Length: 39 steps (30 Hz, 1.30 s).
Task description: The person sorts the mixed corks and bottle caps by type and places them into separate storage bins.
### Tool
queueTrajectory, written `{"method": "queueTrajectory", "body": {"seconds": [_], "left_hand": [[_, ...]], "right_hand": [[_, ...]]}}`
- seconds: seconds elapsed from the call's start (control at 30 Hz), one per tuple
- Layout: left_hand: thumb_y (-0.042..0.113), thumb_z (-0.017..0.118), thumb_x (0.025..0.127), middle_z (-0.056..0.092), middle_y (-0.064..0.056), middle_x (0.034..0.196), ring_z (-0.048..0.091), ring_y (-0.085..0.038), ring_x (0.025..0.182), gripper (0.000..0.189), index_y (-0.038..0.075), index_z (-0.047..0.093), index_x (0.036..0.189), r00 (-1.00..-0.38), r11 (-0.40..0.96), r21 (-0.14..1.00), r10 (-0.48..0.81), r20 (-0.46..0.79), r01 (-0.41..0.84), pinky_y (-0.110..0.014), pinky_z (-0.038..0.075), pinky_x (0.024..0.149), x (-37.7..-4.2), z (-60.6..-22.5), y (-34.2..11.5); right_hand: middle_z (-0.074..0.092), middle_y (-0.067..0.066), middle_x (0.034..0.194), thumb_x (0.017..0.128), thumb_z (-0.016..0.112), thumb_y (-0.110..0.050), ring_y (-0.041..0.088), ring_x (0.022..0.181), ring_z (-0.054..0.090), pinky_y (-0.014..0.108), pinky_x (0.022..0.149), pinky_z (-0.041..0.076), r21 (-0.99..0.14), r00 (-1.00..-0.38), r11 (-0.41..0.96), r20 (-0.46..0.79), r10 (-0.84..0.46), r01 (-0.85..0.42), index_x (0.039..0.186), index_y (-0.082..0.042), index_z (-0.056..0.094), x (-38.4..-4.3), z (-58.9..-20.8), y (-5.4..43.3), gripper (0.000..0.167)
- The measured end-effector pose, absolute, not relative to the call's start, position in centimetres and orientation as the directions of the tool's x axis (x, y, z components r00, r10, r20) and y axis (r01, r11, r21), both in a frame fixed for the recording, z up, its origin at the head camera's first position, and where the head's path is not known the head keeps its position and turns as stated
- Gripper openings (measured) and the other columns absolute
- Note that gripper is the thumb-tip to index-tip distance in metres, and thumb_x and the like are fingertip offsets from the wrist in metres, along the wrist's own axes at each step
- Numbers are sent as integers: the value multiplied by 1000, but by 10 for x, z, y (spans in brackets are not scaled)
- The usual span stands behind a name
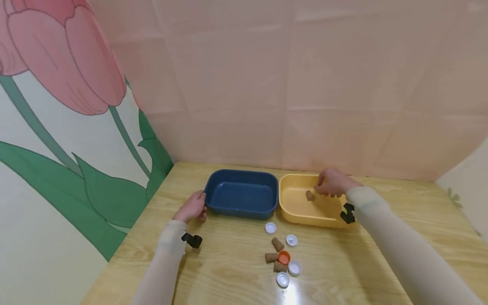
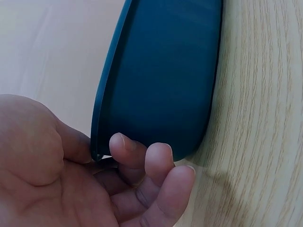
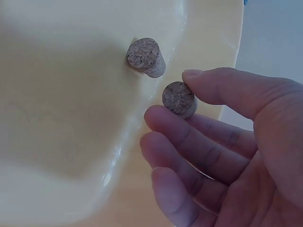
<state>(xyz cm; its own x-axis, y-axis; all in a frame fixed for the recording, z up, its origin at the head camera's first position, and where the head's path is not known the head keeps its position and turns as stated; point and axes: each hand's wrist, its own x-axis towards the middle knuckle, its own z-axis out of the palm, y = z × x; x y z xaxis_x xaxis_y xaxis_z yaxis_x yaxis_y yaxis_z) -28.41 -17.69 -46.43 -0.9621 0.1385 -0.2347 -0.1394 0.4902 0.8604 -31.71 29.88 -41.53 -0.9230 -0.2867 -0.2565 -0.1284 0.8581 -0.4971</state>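
My left hand grips the left end of a dark blue plastic tray. In the left wrist view its thumb is at the rim and its fingers curl against the tray's outer wall. My right hand is over the yellow tray beside it. Between thumb and fingers it pinches a cork, seen end-on in the right wrist view. A second cork lies inside the yellow tray, just left of the held one.
In front of the trays, on the wooden table, lie three corks, several white bottle caps and an orange cap. A pinkish sheet hangs behind the table. At the left stands a wall with a painted tulip.
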Motion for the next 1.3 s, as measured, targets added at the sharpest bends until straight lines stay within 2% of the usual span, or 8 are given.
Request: {"method": "queueTrajectory", "body": {"seconds": [0.3, 0.7, 0.9, 1.13, 1.3], "left_hand": [[18, 24, 110, 47, -6, 74, 54, -20, 56, 36, -3, 46, 130, -961, 477, 868, 146, -234, -139, -34, 53, 54, -286, -465, -178], [17, 24, 111, 46, -6, 75, 53, -19, 56, 37, -4, 45, 133, -961, 487, 862, 142, -237, -141, -34, 54, 54, -286, -465, -177], [19, 24, 110, 46, -6, 75, 54, -20, 56, 38, -4, 43, 135, -962, 488, 861, 136, -237, -143, -33, 53, 54, -286, -466, -176], [19, 25, 110, 47, -6, 75, 54, -19, 57, 38, -4, 43, 135, -962, 491, 860, 137, -235, -140, -33, 53, 54, -282, -466, -173], [19, 25, 110, 47, -6, 75, 53, -19, 56, 37, -3, 44, 134, -966, 490, 862, 130, -224, -134, -32, 53, 53, -283, -465, -175]], "right_hand": [[66, 11, 79, 93, 68, -24, 23, 68, 62, 37, 58, 55, -502, -907, 862, -331, -258, -62, 100, -2, 64, -317, -418, 301, 23], [65, 10, 79, 92, 66, -23, 24, 68, 64, 38, 60, 57, -540, -890, 841, -373, -264, -23, 104, 0, 64, -316, -424, 310, 26], [65, 12, 77, 89, 71, -19, 24, 68, 63, 38, 59, 56, -558, -881, 829, -403, -247, 23, 103, 0, 63, -314, -427, 307, 25], [64, 15, 83, 91, 70, -18, 27, 75, 63, 43, 66, 58, -538, -866, 841, -446, -226, 58, 114, 3, 58, -307, -426, 303, 33], [64, 13, 83, 91, 68, -17, 26, 73, 63, 39, 63, 57, -536, -868, 843, -435, -239, 37, 112, 2, 58, -306, -423, 299, 30]]}}
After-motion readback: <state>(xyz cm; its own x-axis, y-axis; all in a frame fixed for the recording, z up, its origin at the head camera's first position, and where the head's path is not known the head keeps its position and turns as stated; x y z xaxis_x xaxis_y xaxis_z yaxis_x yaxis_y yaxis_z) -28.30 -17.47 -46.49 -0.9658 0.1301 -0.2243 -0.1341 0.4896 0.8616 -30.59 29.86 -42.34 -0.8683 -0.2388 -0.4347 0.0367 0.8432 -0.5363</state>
